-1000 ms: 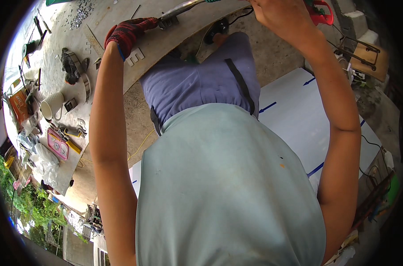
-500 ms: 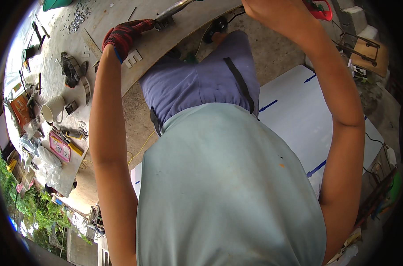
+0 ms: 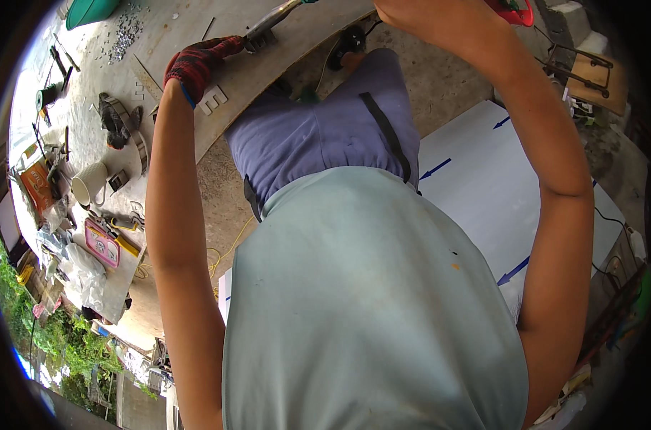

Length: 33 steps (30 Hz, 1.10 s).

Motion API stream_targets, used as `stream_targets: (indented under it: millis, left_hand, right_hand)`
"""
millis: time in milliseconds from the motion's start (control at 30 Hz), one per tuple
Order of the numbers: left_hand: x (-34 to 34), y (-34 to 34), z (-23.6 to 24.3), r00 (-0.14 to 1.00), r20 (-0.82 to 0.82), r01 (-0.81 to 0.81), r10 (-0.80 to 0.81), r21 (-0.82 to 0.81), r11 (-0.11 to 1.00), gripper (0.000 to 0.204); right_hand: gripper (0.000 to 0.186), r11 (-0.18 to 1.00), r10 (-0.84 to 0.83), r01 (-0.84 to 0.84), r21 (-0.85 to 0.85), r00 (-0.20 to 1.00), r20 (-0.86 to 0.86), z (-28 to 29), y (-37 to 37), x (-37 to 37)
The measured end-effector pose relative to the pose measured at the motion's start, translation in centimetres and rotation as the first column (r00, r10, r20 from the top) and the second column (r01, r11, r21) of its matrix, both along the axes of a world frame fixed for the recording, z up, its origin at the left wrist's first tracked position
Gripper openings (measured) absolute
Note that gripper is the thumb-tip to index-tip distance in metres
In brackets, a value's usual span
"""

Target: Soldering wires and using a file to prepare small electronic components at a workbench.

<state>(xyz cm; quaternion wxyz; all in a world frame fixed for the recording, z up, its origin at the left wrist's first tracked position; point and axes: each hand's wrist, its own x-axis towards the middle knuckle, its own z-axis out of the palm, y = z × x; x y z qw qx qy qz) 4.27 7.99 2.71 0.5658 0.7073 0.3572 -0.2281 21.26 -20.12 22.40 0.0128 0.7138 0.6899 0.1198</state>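
My left hand [image 3: 196, 63], in a red and dark knit glove, rests on the wooden bench top [image 3: 268, 72] with its fingers closed against a small metal piece [image 3: 257, 41]. A shiny metal tool [image 3: 275, 16] lies just beyond it along the board. A pale E-shaped bracket [image 3: 212, 99] lies on the board beside my wrist. My bare right hand [image 3: 418, 13] is up at the frame's top edge, its fingers cut off, beside something red [image 3: 515, 8]. My light green shirt and blue trousers fill the middle.
The bench's left part carries a white mug [image 3: 89, 185], a pink box [image 3: 102, 242], a green bowl [image 3: 89, 10], scattered screws and hand tools. A white sheet with blue arrows [image 3: 483, 193] lies on the ground at right. A yellow cable [image 3: 225, 254] runs across the dirt.
The view has shifted slightly. Both hands stay at the bench, with the right hand a little higher in the frame.
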Motion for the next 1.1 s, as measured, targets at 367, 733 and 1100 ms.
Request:
stream_targets:
  millis: [367, 733, 1100]
  left_hand:
    - [0.0, 0.3, -0.4, 1.0, 0.002, 0.029, -0.029, 0.027, 0.999, 0.036]
    - [-0.1, 0.7, -1.4, 1.0, 0.015, -0.024, 0.025, -0.054, 0.998, 0.037]
    - [-0.1, 0.5, -1.0, 0.999, 0.032, 0.013, -0.013, 0.001, 1.0, 0.035]
  right_hand:
    - [0.017, 1.0, -0.016, 0.016, 0.008, 0.999, -0.042, 0.0, -0.1, 0.1]
    - [0.018, 0.998, -0.012, 0.016, 0.06, 0.997, -0.076, 0.3, 0.1, 0.5]
    - [0.019, 0.999, -0.012, 0.015, 0.028, 0.996, -0.093, 0.1, 0.3, 0.7]
